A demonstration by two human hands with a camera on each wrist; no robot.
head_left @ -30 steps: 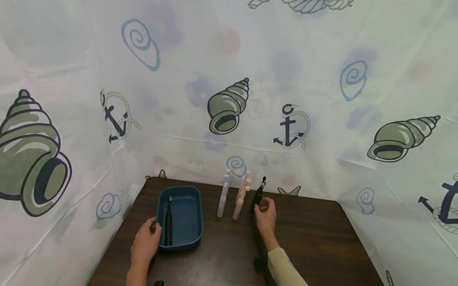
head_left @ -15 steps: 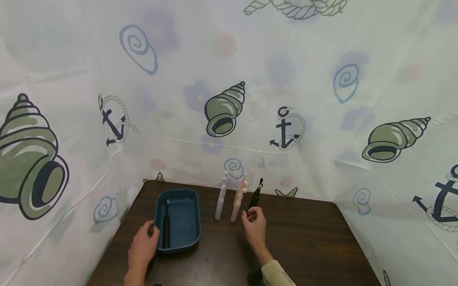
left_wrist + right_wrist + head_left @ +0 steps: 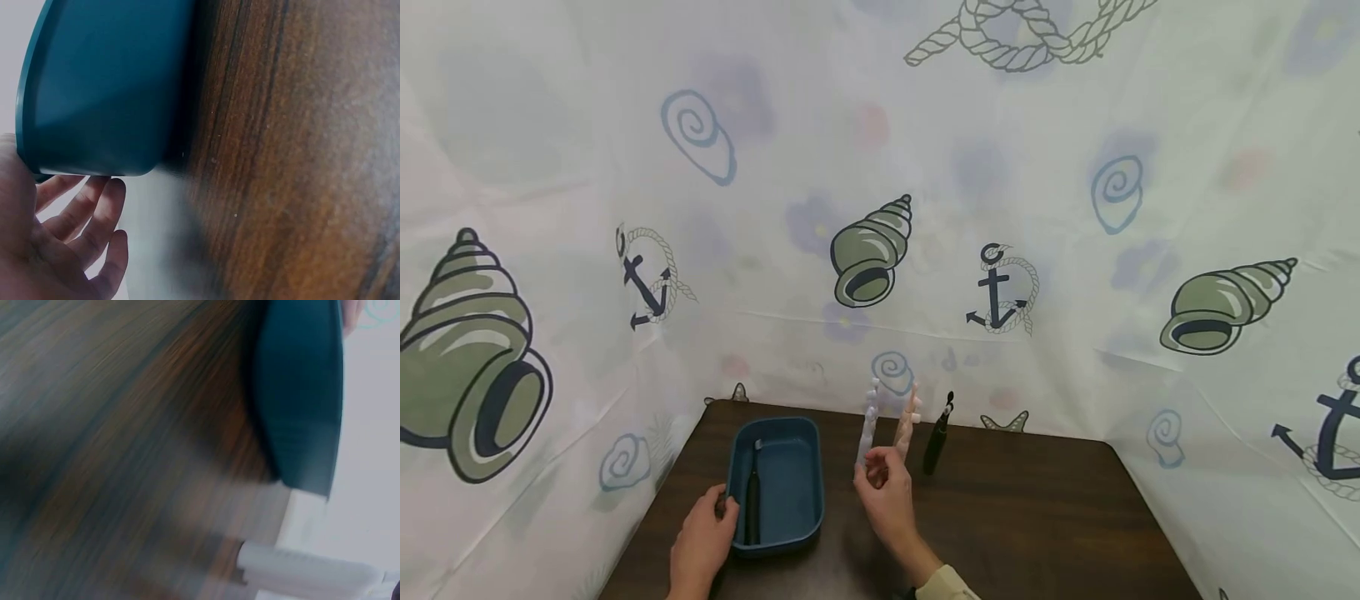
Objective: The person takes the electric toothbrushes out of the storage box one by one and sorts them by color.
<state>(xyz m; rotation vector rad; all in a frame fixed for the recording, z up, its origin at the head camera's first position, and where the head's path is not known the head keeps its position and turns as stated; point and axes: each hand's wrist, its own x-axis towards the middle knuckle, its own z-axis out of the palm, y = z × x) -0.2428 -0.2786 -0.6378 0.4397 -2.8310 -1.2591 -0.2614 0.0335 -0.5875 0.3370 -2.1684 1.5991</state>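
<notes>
At the left, a blue tray (image 3: 786,492) lies on the table with a black electric toothbrush (image 3: 752,496) inside it. My left hand (image 3: 703,533) holds the tray's left wall; in the left wrist view its fingers (image 3: 103,215) bend against the outside. Three slim things stand upright behind the tray's right side: a white toothbrush-like one (image 3: 868,429), a pink one (image 3: 906,421) and a black one (image 3: 936,442). My right hand (image 3: 887,500), fingers bent, is in front of the white and pink ones, hiding their lower parts. Close by, the white handle (image 3: 306,569) shows in the right wrist view.
The dark wooden table (image 3: 1037,517) has rounded back corners. Around it hangs a pale cloth (image 3: 760,250) printed with shells, anchors and rope, close behind the upright things.
My right hand has let go of the black upright thing, left it standing, and moved left to the white and pink ones. The left hand stays on the tray.
</notes>
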